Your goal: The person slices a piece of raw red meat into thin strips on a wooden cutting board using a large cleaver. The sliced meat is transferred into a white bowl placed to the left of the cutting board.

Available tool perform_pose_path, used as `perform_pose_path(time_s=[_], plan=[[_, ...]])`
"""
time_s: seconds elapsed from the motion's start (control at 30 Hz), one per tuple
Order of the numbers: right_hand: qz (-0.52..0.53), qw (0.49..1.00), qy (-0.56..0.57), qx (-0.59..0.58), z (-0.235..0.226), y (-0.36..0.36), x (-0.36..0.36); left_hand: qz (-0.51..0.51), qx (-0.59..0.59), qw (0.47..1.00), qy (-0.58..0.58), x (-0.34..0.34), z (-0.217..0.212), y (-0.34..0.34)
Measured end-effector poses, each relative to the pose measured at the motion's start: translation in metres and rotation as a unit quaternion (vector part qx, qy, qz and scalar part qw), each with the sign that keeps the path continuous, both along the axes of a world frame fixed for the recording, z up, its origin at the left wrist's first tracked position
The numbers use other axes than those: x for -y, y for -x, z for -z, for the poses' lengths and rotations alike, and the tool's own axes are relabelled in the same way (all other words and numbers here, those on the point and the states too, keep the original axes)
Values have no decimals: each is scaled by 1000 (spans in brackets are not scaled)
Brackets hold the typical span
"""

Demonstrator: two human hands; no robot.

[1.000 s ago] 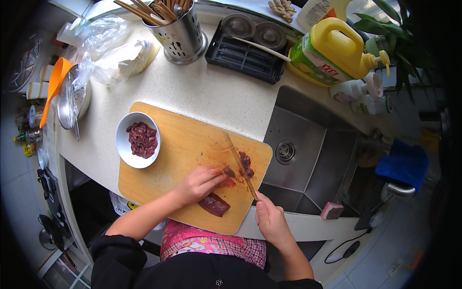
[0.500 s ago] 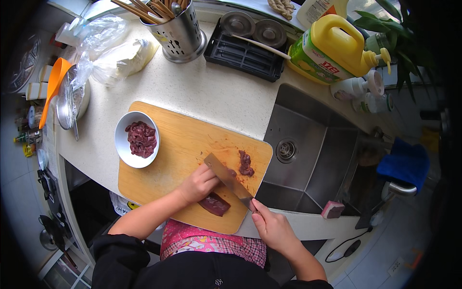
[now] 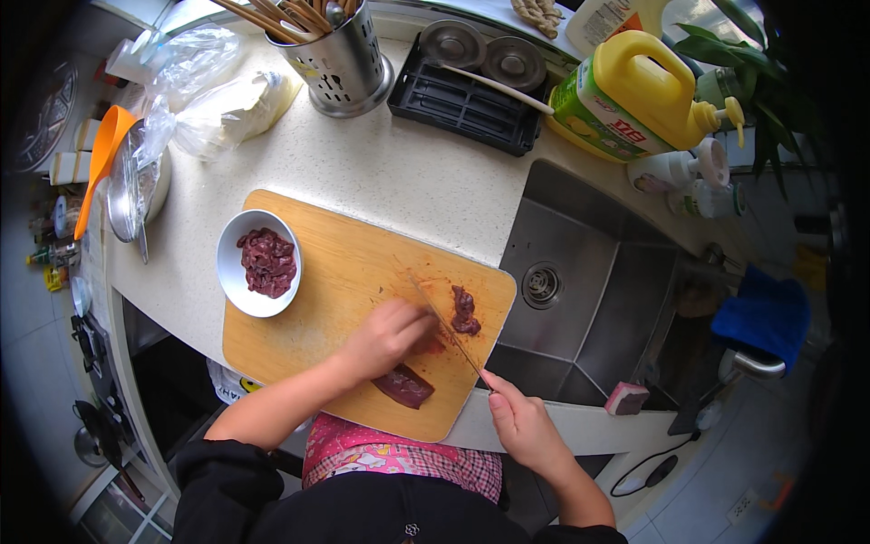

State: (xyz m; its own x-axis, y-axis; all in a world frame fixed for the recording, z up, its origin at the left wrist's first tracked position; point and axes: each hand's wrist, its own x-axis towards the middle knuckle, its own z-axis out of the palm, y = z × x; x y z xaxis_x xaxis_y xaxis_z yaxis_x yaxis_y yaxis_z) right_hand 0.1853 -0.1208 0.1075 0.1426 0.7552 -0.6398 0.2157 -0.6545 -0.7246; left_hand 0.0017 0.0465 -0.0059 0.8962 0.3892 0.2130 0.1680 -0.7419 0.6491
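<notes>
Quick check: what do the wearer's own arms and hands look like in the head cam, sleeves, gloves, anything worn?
Both hands are bare: left hand, right hand. No gloves, rings or watch visible. Forearms are uncovered; black sleeves are pushed up near the elbows. A pink patterned apron shows over the black top between the arms.

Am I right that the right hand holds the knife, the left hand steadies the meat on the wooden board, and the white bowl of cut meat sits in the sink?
Not quite. In the head view the white bowl sits on the wooden board, at its left end, not in the sink. The rest holds: right hand on the knife, left hand on the meat.
</notes>
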Motion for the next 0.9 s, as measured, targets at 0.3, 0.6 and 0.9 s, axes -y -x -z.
perform_pose_path(time_s=[0.3,0.6,0.9], plan=[[127,988,43,-78,14,23,17,19,39,999,-21,-16,-6,3],[108,994,-3,-30,11,37,13,48,21,995,-85,-20,4,5],[9,997,-45,70,7,29,17,52,23,996,-65,-19,15,12]])
